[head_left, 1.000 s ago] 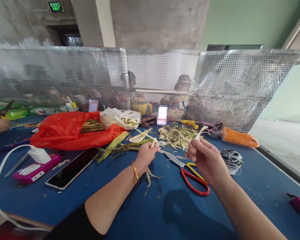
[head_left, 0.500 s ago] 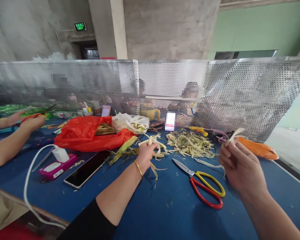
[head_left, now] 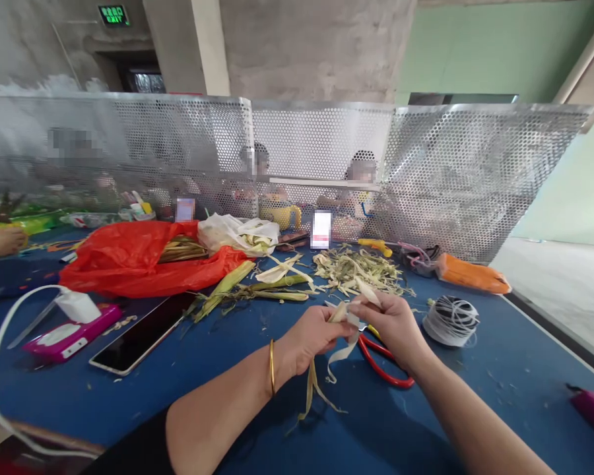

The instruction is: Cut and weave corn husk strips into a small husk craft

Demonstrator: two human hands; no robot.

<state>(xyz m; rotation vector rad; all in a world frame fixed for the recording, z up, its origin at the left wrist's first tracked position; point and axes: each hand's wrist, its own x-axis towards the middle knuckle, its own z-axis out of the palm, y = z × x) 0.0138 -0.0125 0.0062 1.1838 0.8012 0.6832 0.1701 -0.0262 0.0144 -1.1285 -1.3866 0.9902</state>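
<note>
Gripped between the fingers of my left hand [head_left: 317, 336] are pale corn husk strips [head_left: 311, 392], whose thin ends hang down below it. My right hand [head_left: 391, 326] pinches a cream-coloured husk strip [head_left: 367, 292] close against the left fingers, so the two hands nearly touch. Part of that strip curls below the hands. Scissors [head_left: 395, 381] with red and yellow handles lie on the blue table beneath my right hand, which partly hides them. Behind the hands are whole husks [head_left: 232, 280] and a heap of husk shreds [head_left: 361, 267].
A spool of grey-white string [head_left: 450, 321] stands right of my right hand. To the left lie a phone [head_left: 138, 340], a magenta power strip [head_left: 74, 333] with a white cable, and a red plastic bag [head_left: 119, 257]. A perforated metal screen [head_left: 321, 138] closes off the back. Another person's hand [head_left: 2, 243] shows far left.
My right hand has come left with its strip to meet my left hand, now covering part of the scissors. My left hand has moved right, away from the whole husks. The view has shifted right.
</note>
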